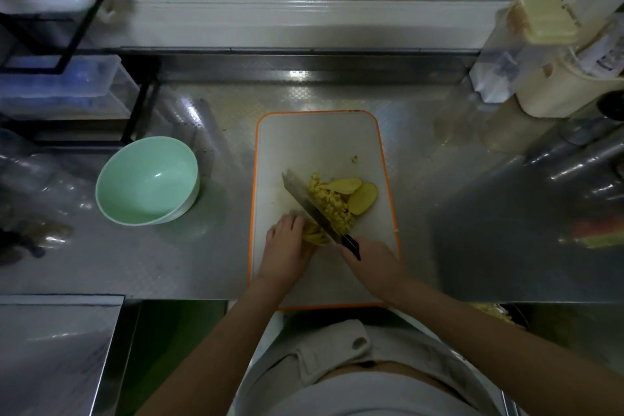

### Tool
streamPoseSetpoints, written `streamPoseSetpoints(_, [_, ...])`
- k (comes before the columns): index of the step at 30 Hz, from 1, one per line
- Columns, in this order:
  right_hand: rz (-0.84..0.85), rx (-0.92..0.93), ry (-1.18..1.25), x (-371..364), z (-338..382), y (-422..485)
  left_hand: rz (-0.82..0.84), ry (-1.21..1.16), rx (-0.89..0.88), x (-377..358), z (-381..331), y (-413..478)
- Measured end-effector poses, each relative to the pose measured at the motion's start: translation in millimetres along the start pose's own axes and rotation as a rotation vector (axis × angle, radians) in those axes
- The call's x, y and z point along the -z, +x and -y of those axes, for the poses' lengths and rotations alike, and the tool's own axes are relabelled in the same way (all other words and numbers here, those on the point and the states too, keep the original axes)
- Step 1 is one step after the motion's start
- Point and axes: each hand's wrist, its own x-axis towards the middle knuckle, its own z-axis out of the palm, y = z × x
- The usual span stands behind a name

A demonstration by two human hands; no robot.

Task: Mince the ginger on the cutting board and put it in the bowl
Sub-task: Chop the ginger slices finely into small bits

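Two hands work at the orange-rimmed cutting board (317, 138) on my dim, embossed steel bench (439, 213). The right hand (371, 263) has its fingers wrapped round the knife (310, 206) handle, and the left hand (285, 246) has its fingers curled over ginger strips (312, 237). Beside the blade lies minced ginger (332, 206); the green bowl (148, 179) stands left, apart.

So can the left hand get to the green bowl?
Probably yes. The green bowl sits on the counter left of the cutting board, with nothing between it and the left hand, though that hand is holding down ginger.

Bowl (148, 179) stands left of cutting board (314, 142), ginger (332, 203) on it seemingly touching knife (304, 199).
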Motion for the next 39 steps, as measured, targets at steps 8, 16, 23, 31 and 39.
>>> streamPoseSetpoints(8, [-0.092, 0.010, 0.031, 7.8, 3.3, 2.7, -0.070, 0.020, 0.090, 4.0, -13.7, 5.2])
streamPoseSetpoints(16, [-0.129, -0.012, 0.043, 9.1, -0.3, 5.9, 0.037, 0.189, 0.146, 4.2, -33.9, 33.6])
streamPoseSetpoints(23, [-0.122, 0.007, 0.030, 8.1, -0.3, 5.4, 0.082, 0.232, 0.126, 1.8, -47.2, 37.4])
streamPoseSetpoints(31, [-0.169, 0.046, 0.113, 10.4, 0.1, 5.9, -0.219, 0.026, -0.003, 14.3, -36.5, 23.2])
streamPoseSetpoints(39, [-0.091, 0.021, 0.066, 8.1, -1.8, 3.8, -0.035, 0.173, -0.152, 15.9, -14.9, 12.7])
